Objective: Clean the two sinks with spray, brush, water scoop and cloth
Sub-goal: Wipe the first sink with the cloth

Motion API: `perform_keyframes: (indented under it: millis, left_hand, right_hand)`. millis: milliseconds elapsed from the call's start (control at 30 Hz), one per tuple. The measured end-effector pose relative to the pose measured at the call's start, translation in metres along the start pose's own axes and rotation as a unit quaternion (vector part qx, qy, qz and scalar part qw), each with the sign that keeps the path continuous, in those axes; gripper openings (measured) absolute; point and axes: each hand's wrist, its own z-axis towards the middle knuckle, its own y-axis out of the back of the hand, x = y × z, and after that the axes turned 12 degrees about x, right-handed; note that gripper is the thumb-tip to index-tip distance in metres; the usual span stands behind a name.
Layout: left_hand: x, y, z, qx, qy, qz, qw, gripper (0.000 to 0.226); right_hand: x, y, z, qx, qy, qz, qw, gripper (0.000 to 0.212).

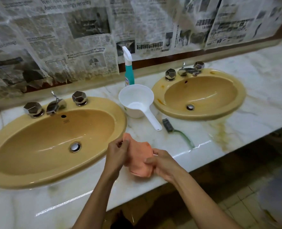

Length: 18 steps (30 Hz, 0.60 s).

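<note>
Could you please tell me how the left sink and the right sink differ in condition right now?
The right sink has orange-brown stains on its rim; the left sink has a clean-looking rim. The counter beside the right sink is yellow-stained; beside the left sink it looks cleaner. Both are mustard ovals with chrome taps.

Glossy marble counter (178, 142), glazed ceramic sinks (37, 177), shiny metal taps (56, 104), soft cloth (138, 156), white plastic scoop (137, 100).
</note>
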Motion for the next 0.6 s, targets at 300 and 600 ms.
perform_keyframes:
  millis: [300, 600]
  left_hand:
    - [0.039, -0.024, 0.04, -0.117, 0.015, 0.298, 0.947, 0.03]
    - [0.063, -0.04, 0.07, -0.103, 0.029, 0.542, 0.833, 0.043]
  right_hand:
    - [0.015, 0.058, 0.011, -0.127, 0.119, -0.544, 0.821, 0.04]
    - [0.028, 0.078, 0.022, -0.038, 0.171, -0.816, 0.551, 0.061]
